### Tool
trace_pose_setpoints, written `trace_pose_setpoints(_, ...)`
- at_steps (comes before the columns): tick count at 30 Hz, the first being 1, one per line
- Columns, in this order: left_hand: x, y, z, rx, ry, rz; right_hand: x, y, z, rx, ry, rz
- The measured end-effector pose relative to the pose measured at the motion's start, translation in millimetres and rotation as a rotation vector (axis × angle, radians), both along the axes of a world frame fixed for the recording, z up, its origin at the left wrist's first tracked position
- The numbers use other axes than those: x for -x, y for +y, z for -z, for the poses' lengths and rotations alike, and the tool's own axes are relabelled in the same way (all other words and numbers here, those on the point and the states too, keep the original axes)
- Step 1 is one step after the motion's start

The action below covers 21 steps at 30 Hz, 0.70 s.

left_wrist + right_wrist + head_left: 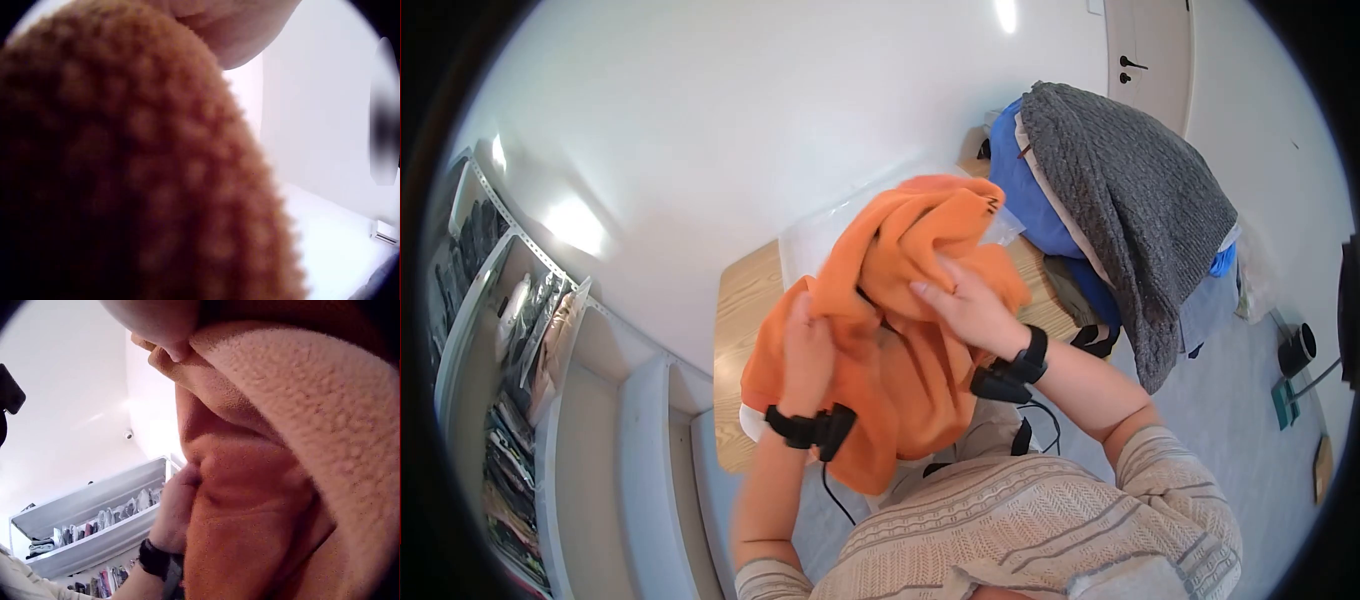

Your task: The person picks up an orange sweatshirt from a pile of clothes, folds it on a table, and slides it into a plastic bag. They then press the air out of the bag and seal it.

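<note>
An orange fleece garment (900, 270) hangs bunched between both hands in the head view, above a wooden table (745, 300). The left hand (808, 345) grips its left side, fingers hidden in the folds. On the right side, the right hand (972, 308) pinches the cloth, thumb on top and fingers behind. Fuzzy cloth (144, 150) covers much of the left wrist view, with part of the left hand (244, 25) above. In the right wrist view, the left hand (178, 503) holds the edge of the orange cloth (244, 487).
A pile of clothes with a dark grey knitted piece (1130, 180) on top stands to the right of the table. Clear plastic (800, 245) lies on the table behind the garment. Shelves (590, 450) with packed clothes stand at the left. A door (1150, 60) is at the back right.
</note>
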<state>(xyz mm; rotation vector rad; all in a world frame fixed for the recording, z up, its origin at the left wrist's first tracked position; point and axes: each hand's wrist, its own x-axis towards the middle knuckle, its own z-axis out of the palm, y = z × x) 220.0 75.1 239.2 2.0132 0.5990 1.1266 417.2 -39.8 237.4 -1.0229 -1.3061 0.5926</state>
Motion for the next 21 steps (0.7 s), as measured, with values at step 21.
trace_pose_setpoints(21,188,79,-245,-0.504,-0.180,-0.554,-123,-60,-155,-0.259,-0.001,0.366)
